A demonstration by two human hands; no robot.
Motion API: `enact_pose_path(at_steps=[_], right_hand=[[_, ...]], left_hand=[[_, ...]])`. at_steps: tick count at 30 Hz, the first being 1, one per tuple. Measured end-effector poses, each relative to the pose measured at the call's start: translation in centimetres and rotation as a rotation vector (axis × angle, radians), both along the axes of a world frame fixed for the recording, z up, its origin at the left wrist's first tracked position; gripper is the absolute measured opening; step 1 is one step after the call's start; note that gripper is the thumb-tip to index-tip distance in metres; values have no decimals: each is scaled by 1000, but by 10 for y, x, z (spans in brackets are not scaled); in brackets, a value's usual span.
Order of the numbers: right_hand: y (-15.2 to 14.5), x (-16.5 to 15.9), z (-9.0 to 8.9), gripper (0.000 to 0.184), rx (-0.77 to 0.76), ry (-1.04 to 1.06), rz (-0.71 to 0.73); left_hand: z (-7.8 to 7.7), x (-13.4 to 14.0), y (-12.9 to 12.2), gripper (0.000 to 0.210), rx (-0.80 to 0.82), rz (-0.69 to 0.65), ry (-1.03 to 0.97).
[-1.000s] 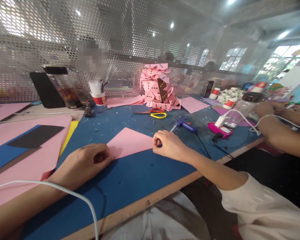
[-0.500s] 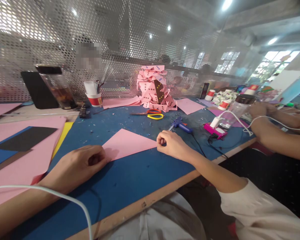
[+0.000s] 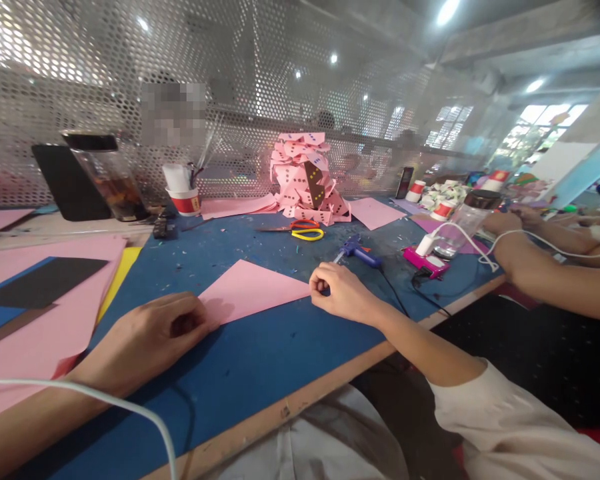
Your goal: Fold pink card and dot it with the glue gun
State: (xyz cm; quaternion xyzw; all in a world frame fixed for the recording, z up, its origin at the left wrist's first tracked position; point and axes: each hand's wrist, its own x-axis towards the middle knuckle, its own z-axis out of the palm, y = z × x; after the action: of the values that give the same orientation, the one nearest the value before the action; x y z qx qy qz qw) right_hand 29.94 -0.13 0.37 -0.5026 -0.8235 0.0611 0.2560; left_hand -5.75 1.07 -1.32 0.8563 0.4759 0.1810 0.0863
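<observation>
A sheet of pink paper [image 3: 253, 290], folded into a triangle, lies on the blue tabletop [image 3: 260, 373] between my two hands. Its left corner is pinched in the closed fingers of my left hand [image 3: 157, 333]. The closed fingers of my right hand [image 3: 343, 293] hold its right tip. Just beyond my right hand rests a blue glue gun [image 3: 361, 253] with a black cord. Scissors [image 3: 307, 230] with orange and yellow handles lie farther back, in front of a heap of dotted pink paper pieces [image 3: 300, 180].
Pink, black and blue sheets [image 3: 40, 283] lie at the left. Against the perforated metal screen [image 3: 260, 80] stand a lidded jar [image 3: 117, 187] and a paper cup [image 3: 184, 200]. A magenta power strip [image 3: 427, 263] sits at right, near another person's arm [image 3: 540, 273]. A white cable [image 3: 130, 400] crosses my left forearm.
The view has shifted slightly, so the whole scene sits a little farther left. Both hands keep the same hold on the pink paper.
</observation>
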Motion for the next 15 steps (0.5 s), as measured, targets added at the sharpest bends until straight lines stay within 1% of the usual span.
enact_pose_path(at_steps=[7,15], right_hand=[[-2,-1,3,12,-55,19,19],[-2,-2,5,11,-89,12,4]], left_hand=[[1,-1,-1,40,103,-70,-30],[-1,-3,0,39,47,-77,-27]])
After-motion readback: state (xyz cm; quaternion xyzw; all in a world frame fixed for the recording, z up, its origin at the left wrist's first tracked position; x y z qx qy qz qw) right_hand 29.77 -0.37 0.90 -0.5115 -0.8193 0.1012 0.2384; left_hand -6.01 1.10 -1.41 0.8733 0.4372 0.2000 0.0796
